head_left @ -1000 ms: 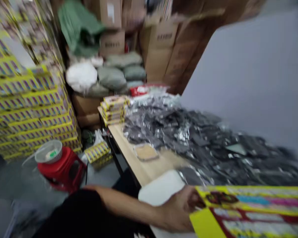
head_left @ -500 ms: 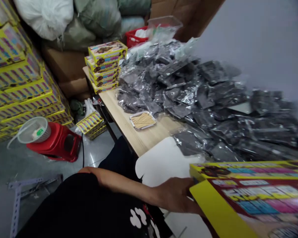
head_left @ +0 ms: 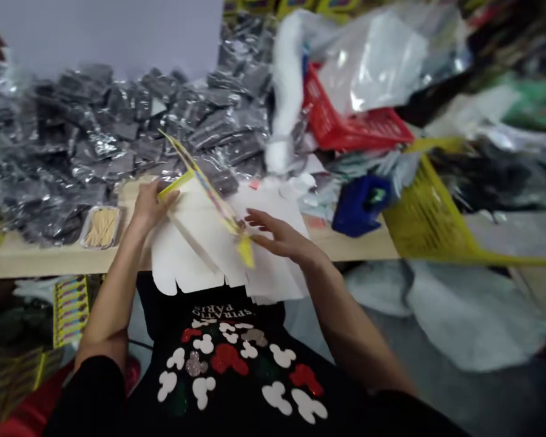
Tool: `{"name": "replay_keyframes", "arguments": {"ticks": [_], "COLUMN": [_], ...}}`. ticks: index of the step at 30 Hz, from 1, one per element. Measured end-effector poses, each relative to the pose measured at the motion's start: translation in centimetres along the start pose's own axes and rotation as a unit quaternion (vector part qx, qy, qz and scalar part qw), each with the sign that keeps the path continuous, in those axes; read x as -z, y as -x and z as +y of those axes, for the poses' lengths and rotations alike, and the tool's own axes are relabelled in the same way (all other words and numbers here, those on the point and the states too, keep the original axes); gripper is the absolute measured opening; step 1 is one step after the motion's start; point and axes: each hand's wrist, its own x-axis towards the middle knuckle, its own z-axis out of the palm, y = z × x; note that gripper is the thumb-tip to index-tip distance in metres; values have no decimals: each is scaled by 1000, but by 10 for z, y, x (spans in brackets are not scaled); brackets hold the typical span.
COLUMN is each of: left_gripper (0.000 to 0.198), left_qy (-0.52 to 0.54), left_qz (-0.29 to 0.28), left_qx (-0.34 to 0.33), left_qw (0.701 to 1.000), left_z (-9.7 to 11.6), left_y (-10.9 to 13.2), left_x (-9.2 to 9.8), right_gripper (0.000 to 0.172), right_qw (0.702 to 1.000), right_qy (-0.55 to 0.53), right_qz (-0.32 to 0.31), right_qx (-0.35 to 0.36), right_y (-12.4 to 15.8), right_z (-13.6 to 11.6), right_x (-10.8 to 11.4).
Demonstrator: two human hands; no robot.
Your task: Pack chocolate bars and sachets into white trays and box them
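Observation:
My left hand grips the upper end of a flat cardboard box blank, white inside with a yellow printed edge, which stands tilted on the wooden table. My right hand lies with fingers stretched out against the blank's lower yellow end, on top of a stack of white blanks. A large heap of silver-grey foil packets covers the table behind both hands. A small tray of toothpicks sits just left of my left hand.
A red basket with clear plastic bags stands at the back right, a blue object in front of it. A yellow basket lies tilted at the right. Yellow printed boxes lie on the floor at the left.
The view has swung right to face the table. The printed box blank, held low at the right before, now stands tilted in front of me between both hands.

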Motion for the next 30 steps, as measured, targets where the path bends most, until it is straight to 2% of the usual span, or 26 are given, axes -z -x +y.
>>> {"name": "replay_keyframes", "arguments": {"ticks": [2, 4, 5, 6, 8, 9, 10, 12, 13, 15, 17, 18, 19, 20, 23, 24, 27, 30], "left_gripper": [42, 51, 51, 50, 59, 62, 60, 45, 39, 41, 44, 44, 46, 51, 77, 79, 75, 68], "left_qy": [-19, -61, -94, -116, -122, -116, -111, -100, -86, -37, 19, 46, 72, 95, 148, 158, 203, 231], "left_qz": [46, 80, 70, 30, -132, -188, -214, -185, -149, -67, 16, 39, 36, 9, -124, -149, -135, -110], "left_qx": [-52, -95, -109, -109, -90, -89, -96, -122, -133, -150, -165, -175, -182, -187, -187, -187, -191, -149], "left_qw": [997, 990, 987, 987, 980, 971, 966, 970, 976, 986, 986, 983, 980, 978, 963, 958, 951, 955], "left_z": [1, 8, 12, 16, 23, 26, 28, 30, 29, 25, 21, 19, 18, 17, 15, 14, 10, 7], "left_y": [13, 46, 67, 88, 125, 139, 150, 161, 161, 156, 147, 142, 137, 131, 110, 102, 79, 63], "left_x": [-5, -2, 0, 2, -4, -11, -21, -42, -50, -54, -41, -31, -20, -8, 18, 23, 29, 31], "right_gripper": [77, 84, 86, 87, 80, 73, 65, 53, 51, 48, 41, 37, 33, 31, 29, 30, 32, 40], "right_qw": [999, 999, 999, 998, 998, 997, 995, 989, 986, 987, 995, 996, 995, 992, 982, 979, 966, 956], "right_qy": [-17, -9, -3, 4, 21, 29, 35, 38, 31, 6, -39, -64, -88, -109, -162, -176, -200, -200], "right_qz": [-21, -14, -8, 2, 35, 61, 91, 142, 158, 156, 97, 56, 21, -4, -25, -28, -58, -78], "right_qx": [29, 47, 53, 56, 50, 37, 16, -31, -47, -49, -10, 16, 42, 61, 89, 98, 152, 199], "right_y": [-5, -4, -2, -1, -1, -3, -5, -11, -13, -10, -3, 2, 5, 8, 6, 2, -13, -32], "right_z": [6, 10, 11, 13, 14, 13, 12, 6, 2, -7, -15, -19, -23, -26, -32, -33, -36, -39], "right_x": [-8, -15, -17, -20, -26, -30, -33, -40, -42, -43, -40, -37, -34, -31, -20, -16, -3, 7]}}
